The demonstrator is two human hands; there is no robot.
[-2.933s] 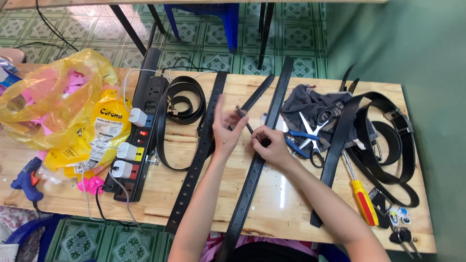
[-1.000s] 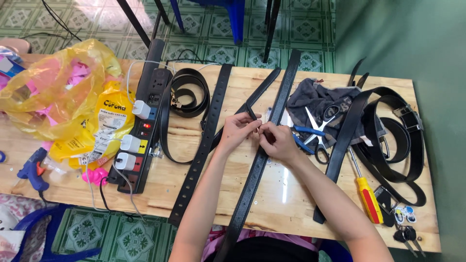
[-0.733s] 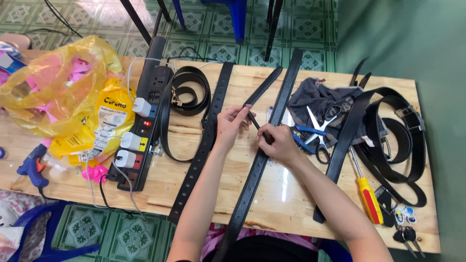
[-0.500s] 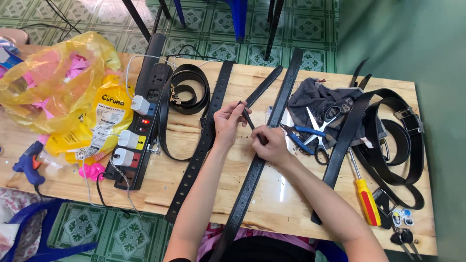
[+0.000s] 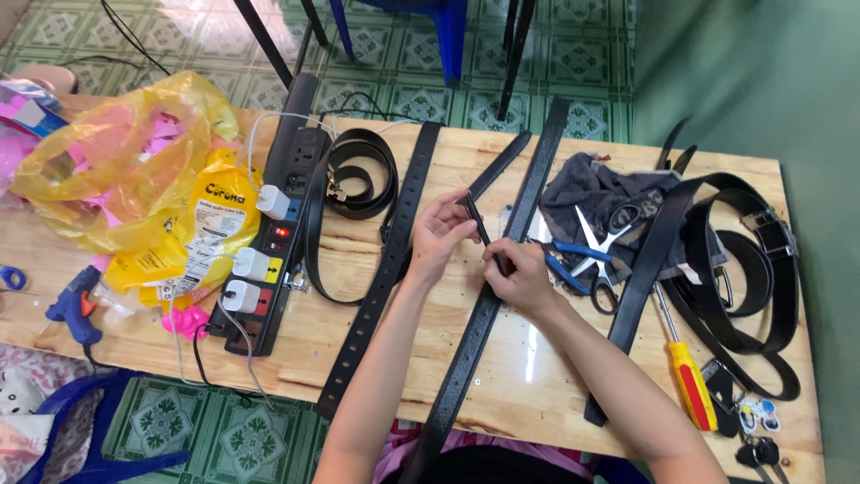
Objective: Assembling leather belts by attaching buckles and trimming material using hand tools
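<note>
Since the earlier frames both hands have drifted only a little over the middle of the surface (image 5: 502, 358), and the short dark strip (image 5: 477, 221) between them has tipped to a steeper slant. That strip, thin and stiff-looking, is raised just off the wood, its upper end at about 11 o'clock and its lower end at 5 o'clock. The left hand (image 5: 439, 237) has its grip closed on the upper end, thumb and forefinger pinching it. The right hand (image 5: 518, 276) is curled shut around the lower end, right where it meets the long textured black belt (image 5: 488, 305) lying under both hands from 12 to 6 o'clock. By my judgement the work is midway: the strip is held and lined up at the belt, but nothing shows it fastened or threaded yet. At 9 o'clock of the hands a punched black strap (image 5: 385, 269) lies flat; beyond it stands a power strip (image 5: 269, 242). At 3 o'clock lie scissors (image 5: 600, 255), and a yellow-handled screwdriver (image 5: 685, 367) at 4 o'clock.
</note>
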